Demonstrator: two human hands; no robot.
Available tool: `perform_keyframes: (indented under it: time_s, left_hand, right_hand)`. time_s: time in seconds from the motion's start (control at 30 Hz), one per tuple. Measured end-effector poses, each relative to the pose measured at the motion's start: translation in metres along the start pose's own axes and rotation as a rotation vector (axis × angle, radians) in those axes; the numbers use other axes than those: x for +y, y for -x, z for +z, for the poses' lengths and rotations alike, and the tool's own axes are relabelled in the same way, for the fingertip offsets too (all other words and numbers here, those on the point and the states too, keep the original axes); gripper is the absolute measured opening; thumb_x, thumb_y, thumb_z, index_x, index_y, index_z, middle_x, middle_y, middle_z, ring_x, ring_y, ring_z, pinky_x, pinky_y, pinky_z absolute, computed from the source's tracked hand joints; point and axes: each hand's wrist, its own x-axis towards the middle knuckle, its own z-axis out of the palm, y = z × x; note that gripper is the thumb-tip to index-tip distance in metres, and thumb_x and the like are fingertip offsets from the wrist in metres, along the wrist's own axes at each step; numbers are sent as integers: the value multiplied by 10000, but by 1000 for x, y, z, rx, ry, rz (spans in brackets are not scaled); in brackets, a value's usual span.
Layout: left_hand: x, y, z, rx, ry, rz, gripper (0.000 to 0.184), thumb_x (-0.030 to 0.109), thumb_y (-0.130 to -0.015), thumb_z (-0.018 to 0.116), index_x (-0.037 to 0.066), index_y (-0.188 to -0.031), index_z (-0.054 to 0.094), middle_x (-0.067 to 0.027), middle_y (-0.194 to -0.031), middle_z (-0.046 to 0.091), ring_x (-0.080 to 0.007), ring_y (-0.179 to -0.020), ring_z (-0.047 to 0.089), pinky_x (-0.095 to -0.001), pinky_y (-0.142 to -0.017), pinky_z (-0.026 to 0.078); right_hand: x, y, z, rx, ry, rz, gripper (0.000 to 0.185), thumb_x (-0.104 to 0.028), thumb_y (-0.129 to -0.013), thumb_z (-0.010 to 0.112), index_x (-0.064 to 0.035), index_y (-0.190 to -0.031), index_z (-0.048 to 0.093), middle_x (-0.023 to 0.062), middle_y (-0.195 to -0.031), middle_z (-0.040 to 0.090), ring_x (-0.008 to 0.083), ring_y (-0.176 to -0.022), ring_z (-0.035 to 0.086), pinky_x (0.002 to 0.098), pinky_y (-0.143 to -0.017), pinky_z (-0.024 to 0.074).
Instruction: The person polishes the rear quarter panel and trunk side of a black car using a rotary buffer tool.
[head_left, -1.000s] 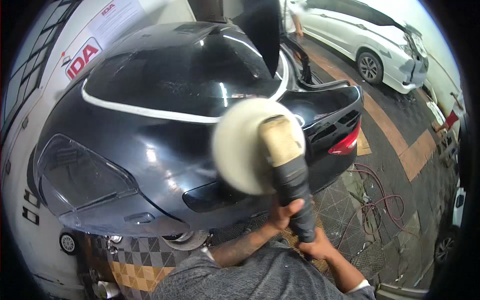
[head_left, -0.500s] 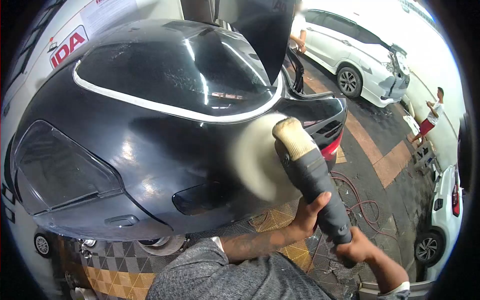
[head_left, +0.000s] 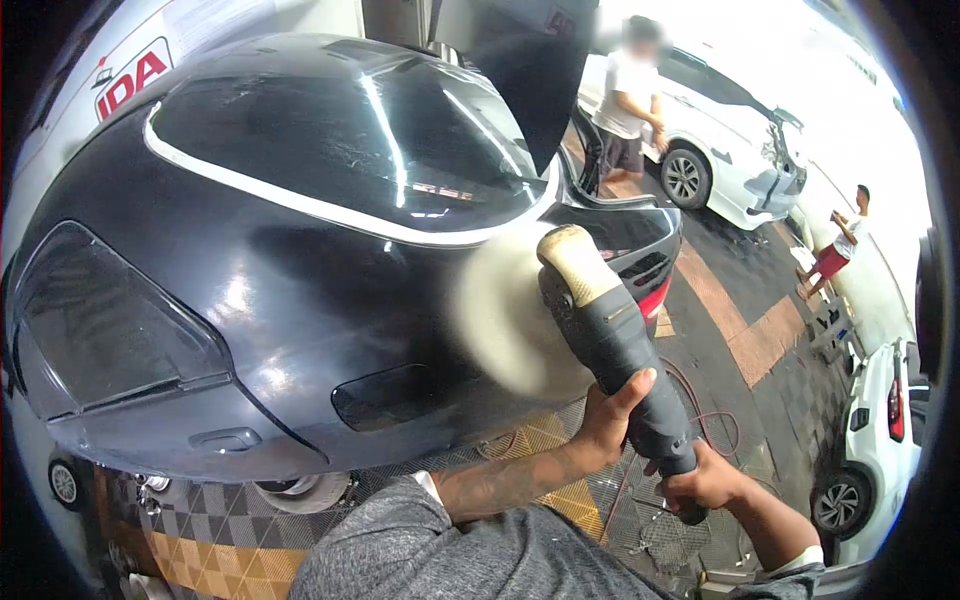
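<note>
A dark car polisher slants across the middle of the view, its white round pad blurred and pressed to the rear side of the black car. My left hand is wrapped round the middle of the polisher's body, thumb on top. Farther back, my right hand grips the rear end of the handle. White masking tape edges the side window just above the pad. Below and left of the pad lies the fuel flap. Part of the pad is hidden behind the polisher's head.
A red cord lies on the tiled floor beyond my hands. One person stands behind the black car near a white car; another person stands by the right wall. A second white car is at the right.
The polisher and both hands have shifted slightly left in view, with the pad still on the car. The person behind the car has come further into sight. The whole view has turned a little.
</note>
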Motion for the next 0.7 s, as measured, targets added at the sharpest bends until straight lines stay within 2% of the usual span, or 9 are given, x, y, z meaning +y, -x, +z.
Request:
perform_keyframes:
  time_s: [0.03,0.13,0.2,0.27,0.43,0.53,0.6,0.67,0.7]
  left_hand:
    - [-2,2,-5,-6,-7,5,470,382,-841,796,50,-1116,609,-23,-982,642,-127,-838,635,-320,-785,543]
    - [4,27,-20,68,-94,60,483,384,-842,779,34,-1131,614,-22,-989,644,-142,-872,628,-338,-820,530]
    - [1,40,-62,11,-201,144,623,338,-811,773,-7,-1266,525,-122,-1106,638,-248,-1029,665,-423,-957,553]
    - [20,61,-73,-1,-164,175,709,336,-792,772,5,-1336,460,-150,-1160,614,-282,-1104,638,-436,-988,540]
    - [42,91,-121,57,-151,358,693,269,-773,772,0,-1333,464,-161,-1151,614,-288,-1083,634,-453,-973,533]
    - [51,101,-131,64,-175,429,685,238,-770,753,-5,-1340,462,-166,-1137,614,-293,-1070,637,-448,-979,529]
    - [51,103,-125,127,-187,387,689,264,-777,751,-8,-1342,463,-168,-1138,624,-285,-1080,638,-441,-982,526]
    - [53,94,-119,116,-299,303,704,304,-783,753,-13,-1340,464,-157,-1131,644,-264,-1068,651,-423,-967,535]
    - [55,90,-113,117,-360,256,716,339,-793,760,-12,-1343,465,-149,-1143,664,-232,-1049,665,-396,-945,546]
  right_hand:
    - [2,-2,3,6,-42,7,329,-70,-771,696,22,-1085,665,54,-723,650,159,-628,637,320,-595,514]
    - [24,-22,13,-58,167,26,303,-133,-772,758,17,-1023,678,67,-765,679,150,-674,660,321,-610,522]
    - [36,-39,33,-55,239,-88,368,-188,-758,796,27,-1026,666,90,-774,699,175,-706,673,349,-674,539]
    - [19,-56,57,-111,310,45,441,-217,-745,805,36,-1077,663,121,-836,717,222,-762,689,377,-744,549]
    - [37,-116,106,-181,344,-333,526,-239,-720,796,44,-1140,655,187,-948,728,285,-887,709,402,-818,551]
    - [44,-131,119,-251,266,-388,545,-220,-718,792,47,-1169,642,204,-976,728,285,-931,711,392,-845,550]
    - [49,-128,124,-260,237,-363,542,-200,-720,791,56,-1173,637,201,-998,730,292,-944,708,397,-857,547]
    - [61,-128,126,-213,104,-404,524,-184,-726,793,64,-1161,637,174,-1005,726,284,-938,700,398,-856,544]
    - [67,-125,127,-219,11,-354,460,-164,-740,800,47,-1115,638,130,-997,714,225,-906,684,372,-807,538]
